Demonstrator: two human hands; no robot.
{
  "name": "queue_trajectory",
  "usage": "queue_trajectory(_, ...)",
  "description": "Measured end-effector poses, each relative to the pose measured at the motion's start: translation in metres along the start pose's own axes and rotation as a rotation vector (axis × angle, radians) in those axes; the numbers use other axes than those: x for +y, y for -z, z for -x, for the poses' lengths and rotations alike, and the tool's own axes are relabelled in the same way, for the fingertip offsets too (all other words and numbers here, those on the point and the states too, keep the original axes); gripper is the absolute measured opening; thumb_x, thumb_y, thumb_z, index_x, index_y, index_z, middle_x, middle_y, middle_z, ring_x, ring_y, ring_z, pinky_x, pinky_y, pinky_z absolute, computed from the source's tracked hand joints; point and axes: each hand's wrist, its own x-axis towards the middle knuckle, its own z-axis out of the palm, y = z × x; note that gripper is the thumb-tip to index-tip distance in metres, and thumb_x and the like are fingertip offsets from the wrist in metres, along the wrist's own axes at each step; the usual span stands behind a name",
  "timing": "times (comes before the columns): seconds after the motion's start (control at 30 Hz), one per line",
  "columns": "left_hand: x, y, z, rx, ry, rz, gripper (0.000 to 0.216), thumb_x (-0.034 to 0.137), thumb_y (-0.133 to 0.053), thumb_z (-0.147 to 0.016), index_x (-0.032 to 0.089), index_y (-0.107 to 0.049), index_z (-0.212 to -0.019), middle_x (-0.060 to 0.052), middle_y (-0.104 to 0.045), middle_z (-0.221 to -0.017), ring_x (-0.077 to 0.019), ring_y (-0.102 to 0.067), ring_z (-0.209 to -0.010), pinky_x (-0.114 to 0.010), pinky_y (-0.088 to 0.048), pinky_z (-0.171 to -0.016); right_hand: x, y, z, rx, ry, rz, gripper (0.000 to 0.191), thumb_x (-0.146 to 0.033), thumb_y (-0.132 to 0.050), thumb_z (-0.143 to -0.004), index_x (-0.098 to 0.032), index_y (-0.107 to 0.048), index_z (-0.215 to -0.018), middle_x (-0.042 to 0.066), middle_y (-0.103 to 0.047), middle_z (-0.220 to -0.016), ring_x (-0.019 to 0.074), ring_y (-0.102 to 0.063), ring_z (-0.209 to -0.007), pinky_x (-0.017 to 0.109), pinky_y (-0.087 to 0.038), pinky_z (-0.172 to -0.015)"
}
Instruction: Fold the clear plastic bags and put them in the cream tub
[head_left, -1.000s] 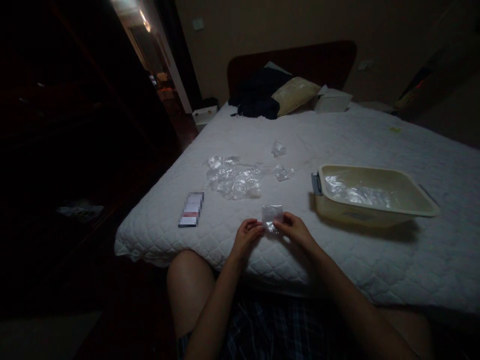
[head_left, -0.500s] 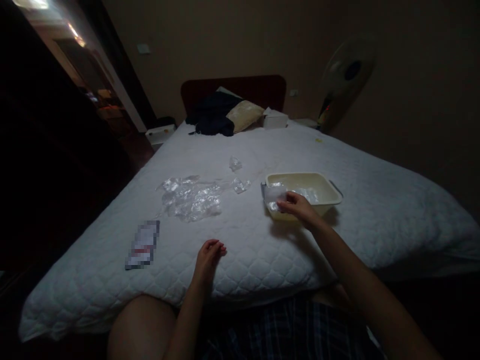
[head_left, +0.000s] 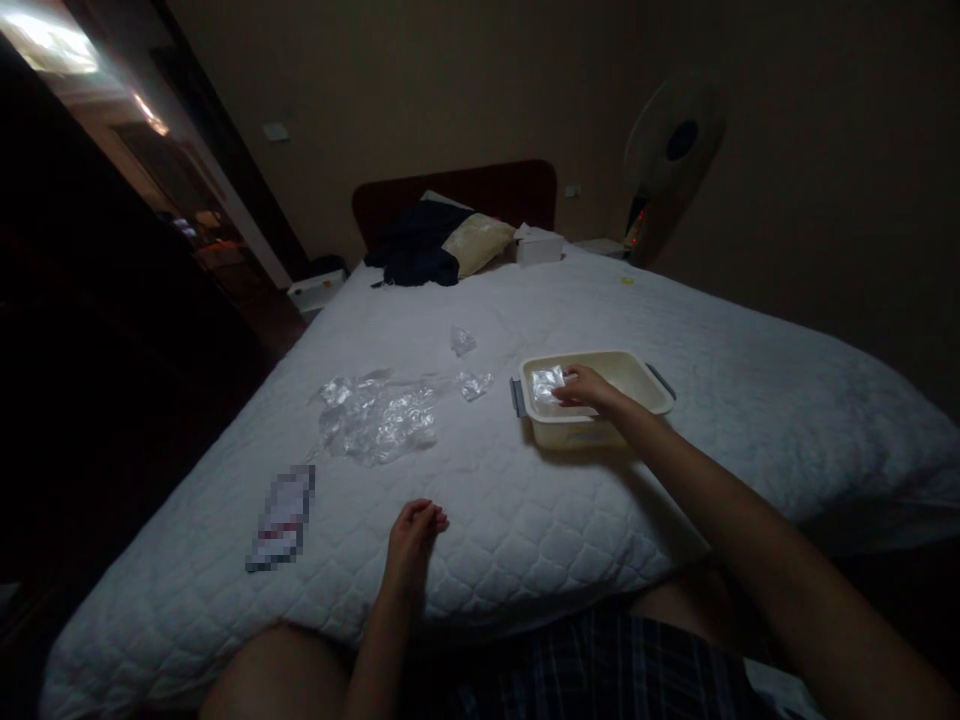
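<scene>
My right hand (head_left: 589, 388) reaches over the cream plastic tub (head_left: 574, 438) with grey side clips. Its fingers pinch a small clear plastic bag (head_left: 548, 385) at the tub's left end, inside the rim. Whether the bag touches the tub's floor cannot be made out. My left hand (head_left: 416, 527) rests near the front of the bed, its fingers loosely curled with nothing seen in them. Ahead and to its left lies a spread of crumpled clear plastic (head_left: 379, 415). Two small pieces of clear plastic, one nearer (head_left: 474, 385) and one farther (head_left: 462, 341), lie left of the tub.
A blurred-out flat item (head_left: 282, 517) lies at the left of the white quilted bed (head_left: 510, 540). Dark cloth (head_left: 420, 245), a pale pillow (head_left: 478, 245) and a white box (head_left: 538, 246) are by the headboard. A standing fan (head_left: 679, 140) is at the back right.
My right hand has lowered the small plastic bag from above the tub's left rim to inside the tub. The left hand stays in place. The view has tilted slightly.
</scene>
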Motion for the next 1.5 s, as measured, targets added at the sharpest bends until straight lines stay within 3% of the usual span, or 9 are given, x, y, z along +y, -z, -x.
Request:
queue_trajectory(0.17, -0.002, 0.001, 0.0, -0.004, -0.012, 0.001, 0.033, 0.027, -0.073, -0.055, 0.014, -0.053, -0.078, -0.001, -0.061, -0.064, -0.0118, -0.059, -0.06, -0.027, -0.049, -0.062, 0.009, -0.009, -0.013, -0.011, -0.055, 0.297, 0.05, -0.015, -0.072, -0.059, -0.016, -0.044, -0.1, -0.002, -0.058, -0.063, 0.0143, -0.06, -0.055, 0.021, -0.045, -0.047)
queue_trajectory(0.3, -0.002, 0.0, 0.0, -0.002, -0.014, -0.006, 0.033, 0.028, -0.073, -0.054, 0.014, -0.054, -0.078, 0.0, -0.06, -0.064, -0.0112, -0.059, -0.06, -0.027, -0.049, -0.064, 0.009, -0.006, -0.015, -0.02, 0.09, 0.711, 0.052, -0.027, -0.076, -0.053, -0.012, -0.048, -0.095, 0.009, -0.062, -0.082, 0.0182, -0.06, -0.066, 0.024, -0.046, -0.053)
queue_trajectory(0.43, 0.001, -0.003, 0.004, 0.009, -0.011, 0.003, 0.033, 0.028, -0.073, -0.054, 0.014, -0.053, -0.077, 0.001, -0.059, -0.063, -0.0107, -0.058, -0.059, -0.026, -0.048, -0.063, 0.01, -0.005, -0.016, 0.056, 0.278, 0.921, 0.071, -0.04, -0.075, -0.051, -0.008, -0.045, -0.107, 0.018, -0.055, -0.103, 0.0275, -0.055, -0.093, 0.032, -0.044, -0.073)
queue_trajectory(0.53, 0.002, -0.004, 0.006, -0.004, -0.014, 0.009, 0.032, 0.026, -0.073, -0.055, 0.014, -0.053, -0.077, 0.001, -0.059, -0.063, -0.0104, -0.058, -0.058, -0.025, -0.048, -0.062, 0.01, -0.004, -0.019, 0.197, 0.395, 0.956, 0.077, -0.045, -0.073, -0.051, -0.009, -0.045, -0.113, 0.019, -0.05, -0.11, 0.0301, -0.048, -0.103, 0.036, -0.04, -0.082)
queue_trajectory(0.63, 0.001, -0.003, 0.005, -0.006, -0.013, 0.009, 0.031, 0.026, -0.072, -0.057, 0.014, -0.053, -0.078, 0.001, -0.06, -0.063, -0.0101, -0.058, -0.059, -0.025, -0.048, -0.062, 0.006, -0.002, -0.019, 0.263, 0.506, 0.931, 0.056, -0.042, -0.068, -0.061, -0.012, -0.051, -0.105, 0.015, -0.053, -0.104, 0.0263, -0.051, -0.098, 0.035, -0.04, -0.081)
queue_trajectory(0.8, -0.003, 0.0, 0.001, 0.004, -0.009, 0.001, 0.032, 0.027, -0.072, -0.056, 0.014, -0.052, -0.077, 0.001, -0.06, -0.062, -0.0106, -0.058, -0.058, -0.025, -0.048, -0.061, 0.0, -0.009, -0.02, -0.049, 0.385, 0.927, 0.018, -0.02, -0.056, -0.072, -0.014, -0.061, -0.088, 0.006, -0.063, -0.082, 0.0155, -0.057, -0.073, 0.023, -0.041, -0.065)
queue_trajectory(1.23, 0.001, -0.003, 0.007, -0.019, -0.034, -0.037, 0.03, 0.03, -0.07, -0.059, 0.015, -0.052, -0.078, 0.001, -0.06, -0.065, -0.0102, -0.058, -0.058, -0.025, -0.047, -0.061, 0.019, -0.034, -0.043, -0.164, 0.306, 1.02, 0.034, -0.006, -0.059, -0.059, -0.015, -0.062, -0.091, 0.005, -0.067, -0.084, 0.0153, -0.059, -0.069, 0.019, -0.04, -0.056)
queue_trajectory(1.4, 0.001, -0.003, 0.006, -0.021, -0.038, -0.032, 0.03, 0.031, -0.07, -0.058, 0.015, -0.053, -0.077, 0.001, -0.06, -0.066, -0.0105, -0.058, -0.059, -0.025, -0.047, -0.063, 0.003, -0.032, -0.037, -0.109, 0.35, 1.059, 0.033, -0.009, -0.054, -0.067, -0.013, -0.06, -0.099, 0.008, -0.066, -0.089, 0.0175, -0.059, -0.077, 0.021, -0.04, -0.063)
queue_trajectory(1.5, 0.002, -0.003, 0.006, -0.026, -0.033, -0.027, 0.029, 0.03, -0.07, -0.058, 0.015, -0.053, -0.076, 0.001, -0.06, -0.064, -0.0104, -0.058, -0.057, -0.025, -0.046, -0.062, -0.013, -0.041, -0.014, -0.01, 0.493, 1.094, 0.028, -0.014, -0.048, -0.075, -0.015, -0.058, -0.101, 0.01, -0.063, -0.094, 0.0193, -0.057, -0.084, 0.024, -0.038, -0.069)
